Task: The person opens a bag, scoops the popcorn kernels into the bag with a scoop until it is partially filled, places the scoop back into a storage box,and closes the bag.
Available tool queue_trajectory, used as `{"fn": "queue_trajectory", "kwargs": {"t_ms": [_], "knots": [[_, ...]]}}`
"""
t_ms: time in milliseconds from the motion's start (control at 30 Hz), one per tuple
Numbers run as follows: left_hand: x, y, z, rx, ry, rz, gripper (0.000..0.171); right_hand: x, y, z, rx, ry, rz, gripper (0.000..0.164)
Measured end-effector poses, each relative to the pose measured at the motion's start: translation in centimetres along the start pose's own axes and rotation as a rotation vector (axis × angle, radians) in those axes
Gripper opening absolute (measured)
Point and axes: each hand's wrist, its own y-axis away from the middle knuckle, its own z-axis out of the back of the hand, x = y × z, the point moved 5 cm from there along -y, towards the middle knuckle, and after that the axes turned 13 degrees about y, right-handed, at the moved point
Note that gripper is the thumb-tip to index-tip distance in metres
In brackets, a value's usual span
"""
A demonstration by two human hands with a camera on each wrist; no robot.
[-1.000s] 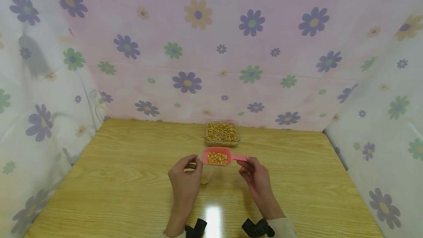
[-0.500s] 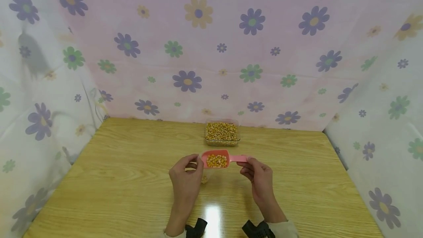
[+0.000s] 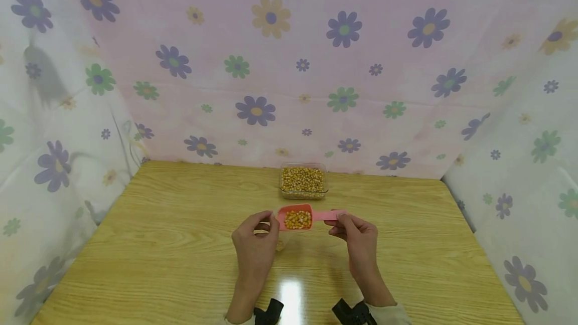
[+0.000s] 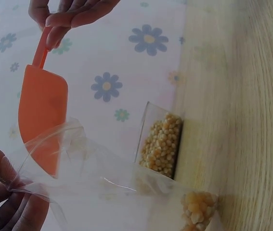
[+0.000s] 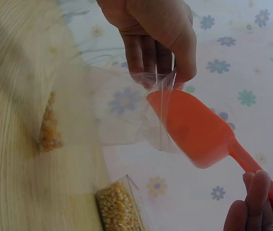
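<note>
My right hand (image 3: 361,239) pinches the handle of a pink-red scoop (image 3: 282,212), which holds a heap of corn kernels (image 3: 298,219). With thumb and fingers, my left hand (image 3: 257,239) pinches the rim of a clear plastic bag (image 4: 102,178). The scoop's front lip reaches inside the bag's mouth, as both wrist views show. Some kernels (image 4: 197,209) lie at the bottom of the bag, which hangs down to the table. From the head view the bag is hardly visible, partly behind the left hand.
Behind the scoop, a clear rectangular container (image 3: 303,195) full of corn kernels stands near the back edge of the wooden table (image 3: 180,224). Flower-print cloth (image 3: 307,82) hangs behind the table and on both sides.
The scoop has come slightly lower, nearer to me, and its lip now sits close by the left fingers. My right hand has shifted a little right and toward me; the left has barely moved.
</note>
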Motion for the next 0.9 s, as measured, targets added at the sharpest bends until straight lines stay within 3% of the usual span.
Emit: {"fn": "queue_trajectory", "kwargs": {"t_ms": [700,900], "knots": [[0.1,0.0,0.1,0.002,0.030,0.034,0.011,1.7,0.3,-0.4,-0.006,0.104,0.072,0.026],[0.1,-0.1,0.2,0.005,0.014,0.040,0.011,2.3,0.5,-0.6,-0.013,0.138,0.126,0.023]]}}
